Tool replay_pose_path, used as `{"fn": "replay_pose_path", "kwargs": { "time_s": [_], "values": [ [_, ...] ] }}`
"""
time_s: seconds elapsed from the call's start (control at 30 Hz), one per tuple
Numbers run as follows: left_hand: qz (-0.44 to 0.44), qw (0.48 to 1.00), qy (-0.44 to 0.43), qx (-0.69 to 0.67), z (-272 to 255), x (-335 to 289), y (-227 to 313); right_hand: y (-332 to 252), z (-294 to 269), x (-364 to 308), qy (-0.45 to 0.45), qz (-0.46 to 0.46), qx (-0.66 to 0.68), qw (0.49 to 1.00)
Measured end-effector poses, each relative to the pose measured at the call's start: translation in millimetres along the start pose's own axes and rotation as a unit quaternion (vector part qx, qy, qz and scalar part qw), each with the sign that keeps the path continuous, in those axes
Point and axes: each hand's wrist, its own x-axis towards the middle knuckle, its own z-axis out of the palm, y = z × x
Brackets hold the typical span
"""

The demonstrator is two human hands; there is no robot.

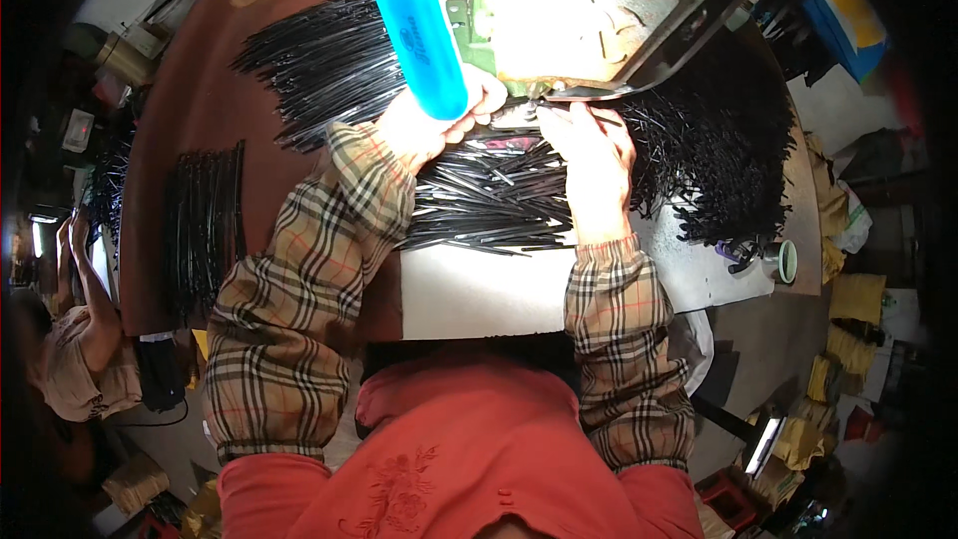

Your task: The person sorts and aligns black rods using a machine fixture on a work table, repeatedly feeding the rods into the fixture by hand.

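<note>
My left hand (411, 132), partly hidden behind a blue bottle-shaped piece (424, 40), has its fingers curled in beside the small metal working point of a machine (534, 105). What those fingers hold, if anything, I cannot make out. On the other side of that point, my right hand (597, 165) is closed with its fingertips together, and a thin black strip (604, 115) shows at them. Just below both hands lies a loose pile of shiny black strips (489, 200). Checked sleeve covers reach to both wrists.
Black strips in rows (324, 65) lie on the brown tabletop (269, 175), with another bundle (205, 230) at left. A tangled black heap (718, 150) fills the right side near a small green-rimmed cup (786, 262). A bright lamp glares over the machine. Another person (90, 349) sits far left.
</note>
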Motion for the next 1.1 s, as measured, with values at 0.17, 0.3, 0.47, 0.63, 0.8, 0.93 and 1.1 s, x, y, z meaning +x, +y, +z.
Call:
{"fn": "replay_pose_path", "kwargs": {
  "time_s": [0.17, 0.3, 0.47, 0.63, 0.8, 0.93, 1.1],
  "values": [
    [-0.004, 0.998, -0.044, 0.033, -6.2, 2.0, -0.5, 0.2, -1.7, 3.5, -0.001, 0.002, -0.007, 1.000],
    [-0.003, 0.999, 0.034, 0.035, 12.5, -3.2, 12.3, -5.8, -1.0, -0.4, 0.010, -0.004, 0.064, 0.998],
    [0.035, 0.995, 0.018, 0.088, 21.8, -41.8, 42.6, -14.8, 15.1, -21.2, 0.031, 0.025, 0.149, 0.988],
    [-0.064, 0.985, 0.150, 0.053, 62.9, -80.7, 50.6, -44.8, -7.2, -76.8, 0.007, 0.157, 0.128, 0.979],
    [0.053, 0.962, 0.254, -0.084, 103.1, -108.7, 26.7, -66.4, -23.9, -118.9, -0.121, 0.094, -0.162, 0.975],
    [0.074, 0.956, 0.205, -0.194, 114.4, -109.7, 19.0, -164.3, -21.5, -138.2, -0.196, -0.151, -0.091, 0.965],
    [0.004, 0.969, 0.176, -0.170, 139.9, -88.7, 20.3, -228.5, -15.5, -153.6, -0.457, -0.299, 0.024, 0.838]
  ]
}}
